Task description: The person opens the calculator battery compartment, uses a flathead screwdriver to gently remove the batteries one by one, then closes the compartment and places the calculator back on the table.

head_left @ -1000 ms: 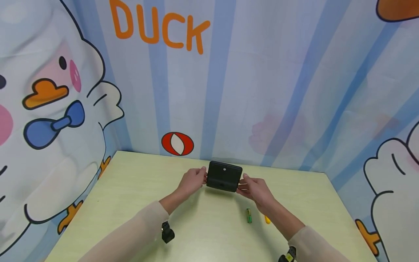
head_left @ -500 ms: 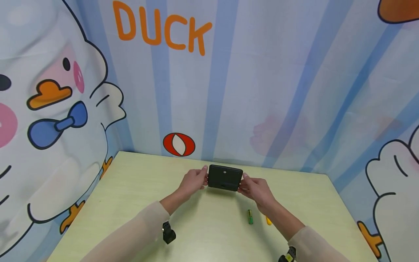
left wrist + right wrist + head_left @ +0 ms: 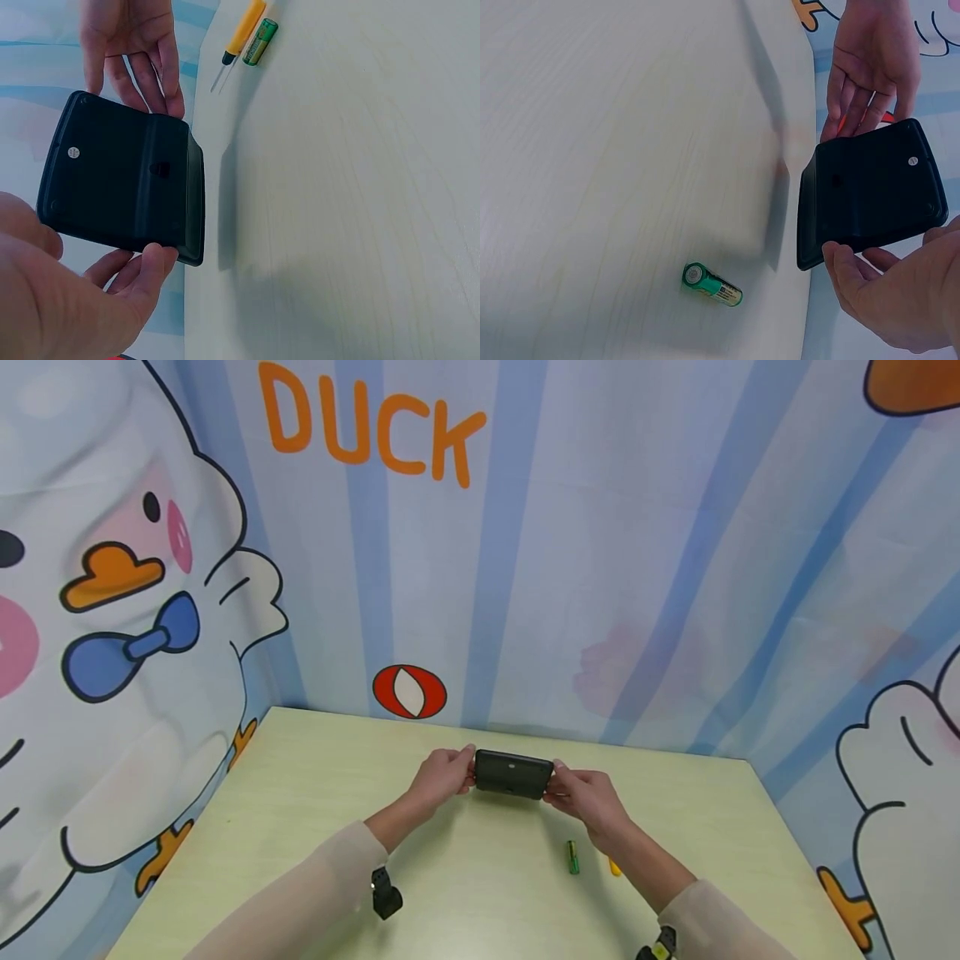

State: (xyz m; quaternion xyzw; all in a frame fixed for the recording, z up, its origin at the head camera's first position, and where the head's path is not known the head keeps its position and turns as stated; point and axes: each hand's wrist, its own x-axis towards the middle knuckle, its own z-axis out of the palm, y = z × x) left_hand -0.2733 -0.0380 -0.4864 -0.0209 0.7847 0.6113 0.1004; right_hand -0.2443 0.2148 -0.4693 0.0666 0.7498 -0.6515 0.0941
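Note:
A flat black electronic device with rounded corners is held between both hands above the far part of the table. Its back shows in both wrist views, with a small round pale sticker, a raised ridge and a small dark notch. Its front is hidden. My left hand pinches the left edge between thumb and fingers; my right hand pinches the right edge likewise. A green battery lies on the table nearer me. Beside it lies a screwdriver with a yellow handle, mostly behind the right forearm in the head view.
The pale table ends at a striped blue curtain printed with cartoon ducks. A black strapped camera sits at the left wrist, another camera at the right. The device casts a shadow on the table.
The black device has tilted, its upper edge coming down, so its back looks narrower in the head view. Both hands keep their grip. The battery and screwdriver stay put.

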